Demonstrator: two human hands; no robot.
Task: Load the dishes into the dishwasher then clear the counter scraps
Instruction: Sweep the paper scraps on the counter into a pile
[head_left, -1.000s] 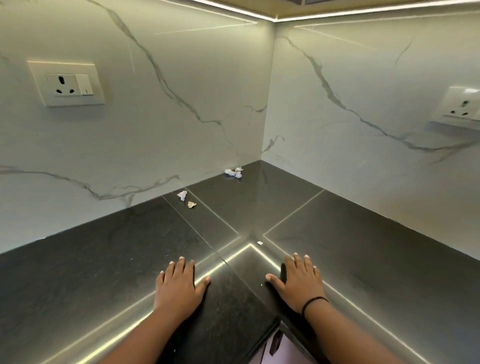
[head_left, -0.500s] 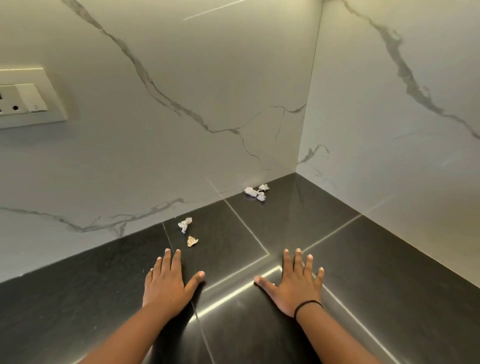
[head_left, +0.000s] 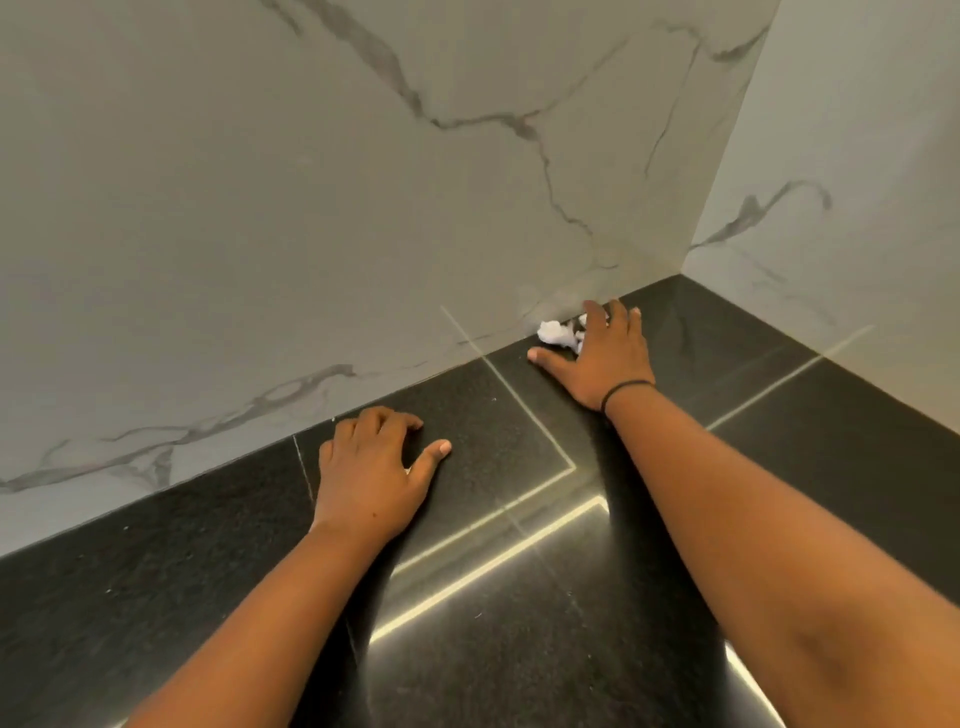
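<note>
Head view shows the right hand (head_left: 602, 353) reaching to the white paper scraps (head_left: 558, 332) at the wall's foot on the dark desk (head_left: 831, 415), its grip spread apart over them, while the left hand (head_left: 371, 467), fingers curled, seemingly covers others.
</note>
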